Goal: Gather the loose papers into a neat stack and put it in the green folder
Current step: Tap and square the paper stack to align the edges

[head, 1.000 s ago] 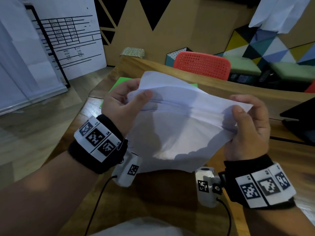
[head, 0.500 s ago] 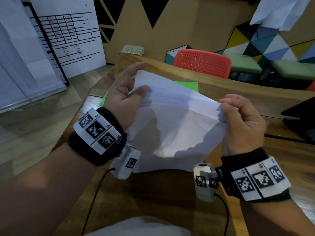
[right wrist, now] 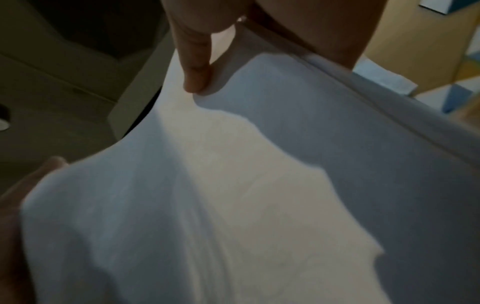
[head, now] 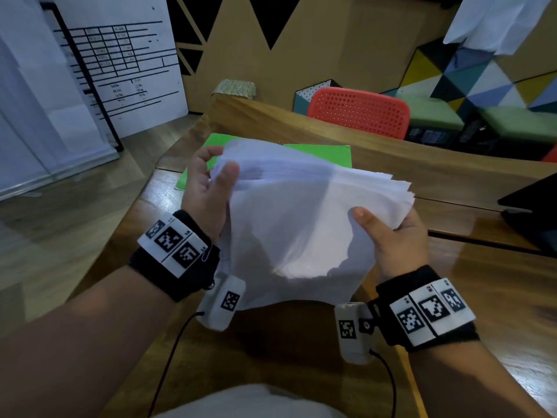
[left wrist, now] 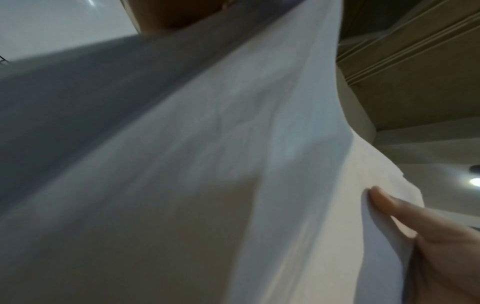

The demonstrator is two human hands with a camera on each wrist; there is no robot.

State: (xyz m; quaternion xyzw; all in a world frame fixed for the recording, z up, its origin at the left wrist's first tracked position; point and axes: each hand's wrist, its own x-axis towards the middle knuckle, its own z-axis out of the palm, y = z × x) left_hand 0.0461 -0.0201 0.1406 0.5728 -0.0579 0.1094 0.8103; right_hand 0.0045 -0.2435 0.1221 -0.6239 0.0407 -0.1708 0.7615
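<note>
A stack of white papers (head: 289, 230) hangs in the air over the wooden table (head: 452, 179), its sheets slightly fanned at the upper right edge. My left hand (head: 208, 188) holds the stack's upper left corner, thumb on the front. My right hand (head: 394, 236) grips the right edge, with the thumb on top and the fingers hidden beneath. The green folder (head: 319, 152) lies flat on the table behind the papers, mostly hidden by them. Paper (left wrist: 233, 164) fills the left wrist view. In the right wrist view my thumb (right wrist: 194, 72) presses the sheets (right wrist: 259, 185).
A red perforated chair (head: 358, 113) stands at the table's far side. A dark flat device (head: 533, 212) lies at the right edge of the table. A board with a printed table (head: 120, 64) leans at the left, across the wooden floor.
My right hand has let go of the top right corner and moved down the right edge, thumb now on top. My left hand shifted its hold. The stack now tilts flatter and more of the folder shows.
</note>
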